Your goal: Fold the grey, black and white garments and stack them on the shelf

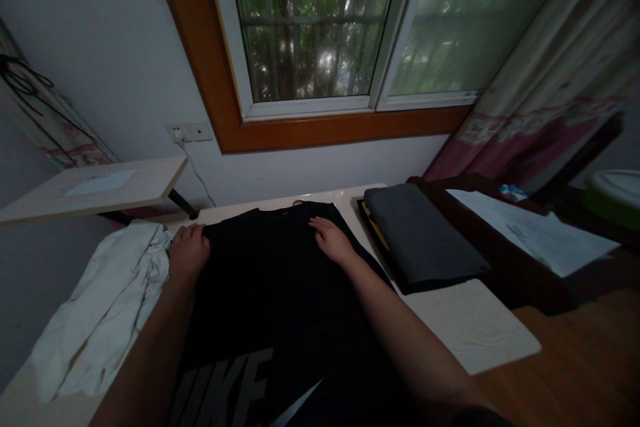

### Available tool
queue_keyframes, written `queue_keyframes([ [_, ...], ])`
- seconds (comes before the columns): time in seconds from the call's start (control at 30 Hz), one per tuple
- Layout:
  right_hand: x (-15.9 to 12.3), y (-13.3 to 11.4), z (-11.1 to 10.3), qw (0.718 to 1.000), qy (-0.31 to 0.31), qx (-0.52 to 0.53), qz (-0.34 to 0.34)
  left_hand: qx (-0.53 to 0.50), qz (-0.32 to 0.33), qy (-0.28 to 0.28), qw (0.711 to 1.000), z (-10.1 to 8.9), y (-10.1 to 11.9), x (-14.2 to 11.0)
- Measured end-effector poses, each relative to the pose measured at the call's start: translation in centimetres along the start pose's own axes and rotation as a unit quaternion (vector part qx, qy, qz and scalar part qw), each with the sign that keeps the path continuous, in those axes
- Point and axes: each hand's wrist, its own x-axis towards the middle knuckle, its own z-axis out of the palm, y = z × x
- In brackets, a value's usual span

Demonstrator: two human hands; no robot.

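A black T-shirt (270, 293) with grey lettering lies spread flat on a pale table (475, 327). My left hand (187, 250) rests on the shirt's far left corner, fingers curled onto the cloth. My right hand (330, 238) lies flat on the far right part of the shirt near the collar, fingers stretched out. Both forearms reach across the shirt from the near edge.
A crumpled white garment (100, 307) lies left of the shirt. A folded dark grey garment (420, 237) sits on the right. Papers (535, 230) lie on a dark wooden surface further right. A small side shelf (95, 187) stands at the left, under a wall socket (190, 131).
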Motion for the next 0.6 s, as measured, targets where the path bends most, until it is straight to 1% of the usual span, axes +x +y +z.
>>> queue_keyframes([
  [0.07,0.0,0.2,-0.2,1.000,0.003,0.004,0.001,0.032,-0.007,-0.055,0.998,-0.5,-1.7,-0.2],
  [0.17,0.0,0.7,-0.6,1.000,0.005,0.011,0.004,0.061,-0.034,-0.128,0.989,-1.1,-3.2,-0.2],
  [0.3,-0.1,1.3,-0.8,1.000,0.008,0.013,0.000,0.088,-0.072,-0.171,0.979,-1.5,-4.2,1.0],
  [0.43,-0.3,1.6,-1.0,1.000,0.011,0.014,-0.005,0.070,-0.077,-0.246,0.964,-2.0,-4.9,2.8],
  [0.5,-0.3,1.5,-1.1,1.000,0.013,0.015,-0.004,0.056,-0.074,-0.267,0.959,-2.3,-5.3,3.4],
  [0.6,-0.3,1.4,-1.1,1.000,0.015,0.016,0.001,0.052,-0.068,-0.262,0.961,-3.0,-6.0,4.2],
])
